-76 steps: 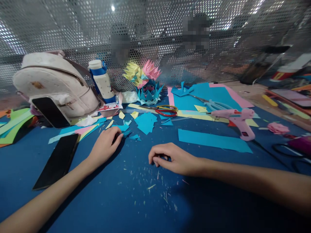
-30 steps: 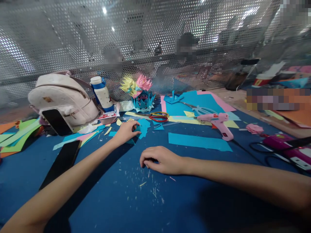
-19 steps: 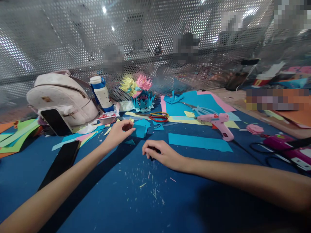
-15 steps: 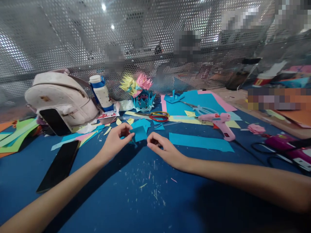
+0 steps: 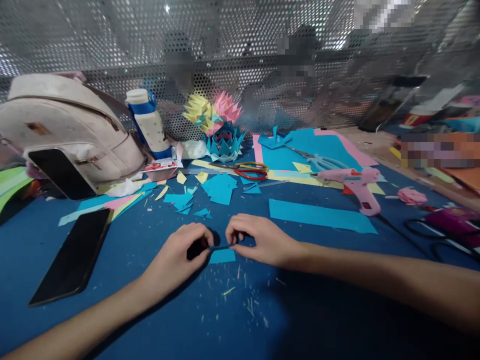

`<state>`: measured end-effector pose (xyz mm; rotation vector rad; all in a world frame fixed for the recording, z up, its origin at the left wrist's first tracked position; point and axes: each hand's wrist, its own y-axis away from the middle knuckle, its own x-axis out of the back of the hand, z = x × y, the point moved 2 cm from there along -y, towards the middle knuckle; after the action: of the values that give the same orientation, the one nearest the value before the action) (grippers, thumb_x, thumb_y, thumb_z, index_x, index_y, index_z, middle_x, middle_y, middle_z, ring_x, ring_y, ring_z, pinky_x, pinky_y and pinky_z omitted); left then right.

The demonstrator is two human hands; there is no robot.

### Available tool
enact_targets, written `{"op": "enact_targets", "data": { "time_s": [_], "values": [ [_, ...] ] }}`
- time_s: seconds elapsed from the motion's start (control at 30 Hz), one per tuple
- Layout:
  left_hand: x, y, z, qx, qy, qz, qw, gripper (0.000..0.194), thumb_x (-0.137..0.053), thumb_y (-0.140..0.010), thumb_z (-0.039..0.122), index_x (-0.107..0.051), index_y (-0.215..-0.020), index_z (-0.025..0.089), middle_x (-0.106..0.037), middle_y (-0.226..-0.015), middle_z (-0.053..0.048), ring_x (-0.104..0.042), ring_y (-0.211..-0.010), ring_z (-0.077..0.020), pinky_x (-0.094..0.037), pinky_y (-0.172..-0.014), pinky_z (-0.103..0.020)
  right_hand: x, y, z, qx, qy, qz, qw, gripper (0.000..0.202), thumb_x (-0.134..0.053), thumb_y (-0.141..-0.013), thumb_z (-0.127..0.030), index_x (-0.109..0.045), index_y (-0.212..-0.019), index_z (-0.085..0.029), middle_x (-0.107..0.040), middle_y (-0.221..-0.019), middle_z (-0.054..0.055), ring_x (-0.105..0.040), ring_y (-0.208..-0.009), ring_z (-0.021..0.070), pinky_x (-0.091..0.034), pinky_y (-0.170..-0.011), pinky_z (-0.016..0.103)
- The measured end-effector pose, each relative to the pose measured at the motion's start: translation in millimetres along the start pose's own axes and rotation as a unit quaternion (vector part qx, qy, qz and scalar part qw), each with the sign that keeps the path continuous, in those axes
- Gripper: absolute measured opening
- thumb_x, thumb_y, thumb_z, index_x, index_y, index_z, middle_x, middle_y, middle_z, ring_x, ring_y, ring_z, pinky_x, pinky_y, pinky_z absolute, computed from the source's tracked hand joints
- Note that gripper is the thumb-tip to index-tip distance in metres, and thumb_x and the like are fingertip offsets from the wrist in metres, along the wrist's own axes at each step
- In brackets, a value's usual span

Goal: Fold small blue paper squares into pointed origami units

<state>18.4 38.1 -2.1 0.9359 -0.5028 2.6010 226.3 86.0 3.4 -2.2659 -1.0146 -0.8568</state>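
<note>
A small blue paper piece [image 5: 222, 256] lies on the dark blue table, its far edge raised between both hands. My left hand [image 5: 183, 252] pinches the left end of that edge between thumb and fingertips. At the right end, my right hand [image 5: 260, 239] pinches the same edge. Beyond the hands are a stack of blue paper pieces [image 5: 221, 188] and blue scraps [image 5: 180, 199]. A long blue strip [image 5: 322, 216] lies to the right of them.
Red-and-yellow-handled scissors [image 5: 250, 170], folded paper flowers [image 5: 225, 142] and a bottle [image 5: 150, 125] stand or lie behind. A pink glue gun [image 5: 356, 182] is at the right. Two phones, one [image 5: 73, 255] flat, and a backpack [image 5: 75, 125] are at the left.
Both hands have moved nearer and closer together, bringing the blue piece down to the table. My right hand now grips its edge too. The view has shifted slightly.
</note>
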Motion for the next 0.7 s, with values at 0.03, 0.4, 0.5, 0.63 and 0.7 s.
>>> {"op": "enact_targets", "data": {
  "time_s": [0.03,0.4,0.5,0.63,0.7],
  "values": [
    [0.7,0.4,-1.2,-0.011,-0.001,-0.006,1.000,0.008,-0.052,-0.088,0.015,-0.058,-0.089,0.021,-0.063,-0.086,-0.001,-0.055,-0.081,-0.0168,-0.043,-0.073,-0.030,0.4,-0.7,0.5,0.008,0.002,-0.011,1.000,0.016,-0.059,-0.080,-0.005,-0.058,-0.088,-0.019,-0.061,-0.086,-0.001,-0.053,-0.080,0.0121,-0.039,-0.071,0.024],
    [5.5,8.3,-1.6,-0.093,-0.057,-0.037,0.993,0.016,-0.044,-0.101,0.013,-0.058,-0.099,0.021,-0.063,-0.097,-0.002,-0.055,-0.092,-0.0167,-0.042,-0.081,-0.031,4.9,-3.4,0.6,0.069,-0.001,-0.076,0.995,0.017,-0.057,-0.087,-0.008,-0.067,-0.094,-0.020,-0.060,-0.099,0.003,-0.058,-0.089,0.0130,-0.044,-0.077,0.025],
    [5.4,9.3,-3.1,-0.093,-0.056,-0.037,0.993,0.016,-0.045,-0.101,0.012,-0.058,-0.099,0.022,-0.063,-0.099,-0.002,-0.055,-0.094,-0.0166,-0.042,-0.083,-0.030,4.5,-2.7,-1.2,0.089,0.005,-0.075,0.993,0.018,-0.059,-0.085,-0.007,-0.068,-0.094,-0.019,-0.060,-0.099,0.003,-0.058,-0.090,0.0135,-0.044,-0.079,0.025],
    [5.3,9.7,-3.3,-0.096,-0.058,-0.037,0.993,0.019,-0.046,-0.099,0.008,-0.058,-0.099,0.022,-0.062,-0.101,-0.002,-0.055,-0.095,-0.0164,-0.042,-0.083,-0.030,4.6,-2.3,-1.8,0.095,0.012,-0.079,0.992,0.020,-0.058,-0.084,-0.007,-0.068,-0.095,-0.020,-0.061,-0.098,0.003,-0.057,-0.090,0.0141,-0.044,-0.079,0.026],
    [5.2,9.5,-3.0,-0.095,-0.061,-0.038,0.993,0.020,-0.045,-0.098,0.008,-0.059,-0.099,0.022,-0.062,-0.101,-0.002,-0.055,-0.095,-0.0169,-0.043,-0.083,-0.031,4.5,-2.3,-1.6,0.093,0.016,-0.079,0.992,0.020,-0.056,-0.084,-0.007,-0.067,-0.095,-0.020,-0.060,-0.099,0.004,-0.057,-0.091,0.0147,-0.044,-0.079,0.027]
  ]
}}
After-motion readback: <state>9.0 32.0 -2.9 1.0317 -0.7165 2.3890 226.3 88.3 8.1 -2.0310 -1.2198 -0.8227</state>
